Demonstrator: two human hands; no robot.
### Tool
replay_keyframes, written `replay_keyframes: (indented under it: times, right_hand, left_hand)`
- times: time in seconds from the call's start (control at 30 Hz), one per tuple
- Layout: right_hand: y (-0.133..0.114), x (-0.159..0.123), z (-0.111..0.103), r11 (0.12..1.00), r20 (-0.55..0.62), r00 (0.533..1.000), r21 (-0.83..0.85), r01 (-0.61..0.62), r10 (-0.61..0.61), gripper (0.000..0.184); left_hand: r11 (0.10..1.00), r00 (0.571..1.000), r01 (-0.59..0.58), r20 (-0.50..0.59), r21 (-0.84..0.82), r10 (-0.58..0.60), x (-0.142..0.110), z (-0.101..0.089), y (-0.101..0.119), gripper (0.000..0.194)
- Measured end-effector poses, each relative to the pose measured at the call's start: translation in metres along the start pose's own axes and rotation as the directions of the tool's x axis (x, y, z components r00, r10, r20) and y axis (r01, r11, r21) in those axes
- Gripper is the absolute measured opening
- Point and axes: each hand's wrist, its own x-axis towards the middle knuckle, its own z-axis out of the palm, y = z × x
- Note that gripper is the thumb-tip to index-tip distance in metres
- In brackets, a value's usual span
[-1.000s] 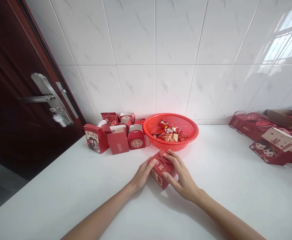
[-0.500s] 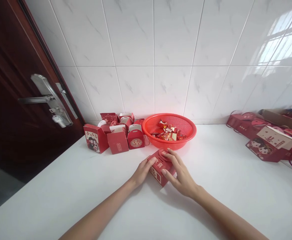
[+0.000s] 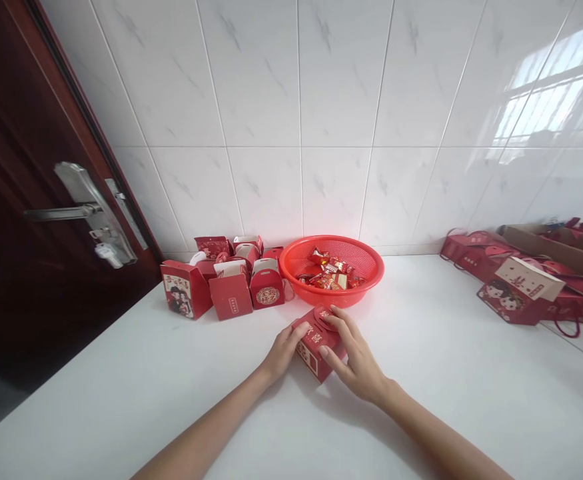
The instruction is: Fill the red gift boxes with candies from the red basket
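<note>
A red gift box point(image 3: 316, 340) with gold lettering and a folded top sits on the white table in front of me. My left hand point(image 3: 282, 352) grips its left side, thumb on the top edge. Over its right side lies my right hand point(image 3: 352, 357), the thumb on the near edge and the fingers on the rounded top flap; the box is between them. Just behind stands a red plastic colander point(image 3: 331, 298) holding wrapped candies point(image 3: 332, 272). The far side of the box and some fingertips are hidden.
Several open red boxes point(image 3: 231, 297) stand left of the colander. On the right are more red boxes point(image 3: 504, 293) and a cardboard carton point(image 3: 528, 239). A tiled wall point(image 3: 336, 187) closes off the back, and a dark door with a handle point(image 3: 66, 212) is at left.
The view has shifted slightly, so everything sits a little lower and further left. Both hands keep nearly the same hold on the box.
</note>
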Motion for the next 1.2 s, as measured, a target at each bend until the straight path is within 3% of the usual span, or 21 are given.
replay_keyframes:
  times: [0.4,0.57,0.73,1.0,1.2]
  right_hand:
    - [0.001,0.002,-0.002,1.000,0.012,1.000,-0.023,0.020,-0.019,0.051]
    - [0.001,0.000,-0.004,0.999,0.041,0.999,-0.005,0.033,-0.033,0.052]
    - [0.004,0.000,-0.008,0.999,0.064,0.997,0.002,0.047,-0.047,0.052]
    - [0.021,-0.007,-0.013,0.996,0.108,0.992,-0.045,0.076,-0.070,0.063]
    - [0.031,-0.009,-0.014,0.996,0.124,0.988,-0.021,0.091,-0.088,0.066]
  left_hand:
    - [1.000,1.000,-0.011,-0.026,0.003,0.011,0.000,0.002,-0.001,0.053]
    - [1.000,0.995,-0.026,-0.096,0.002,0.026,-0.007,0.004,-0.007,0.055]
    - [0.992,0.994,-0.101,-0.042,-0.069,0.099,-0.010,0.005,-0.011,0.054]
    - [0.999,0.998,-0.006,-0.064,-0.050,0.003,-0.005,0.004,-0.032,0.069]
    - [0.998,0.992,-0.024,-0.122,-0.060,0.017,-0.006,0.011,-0.033,0.063]
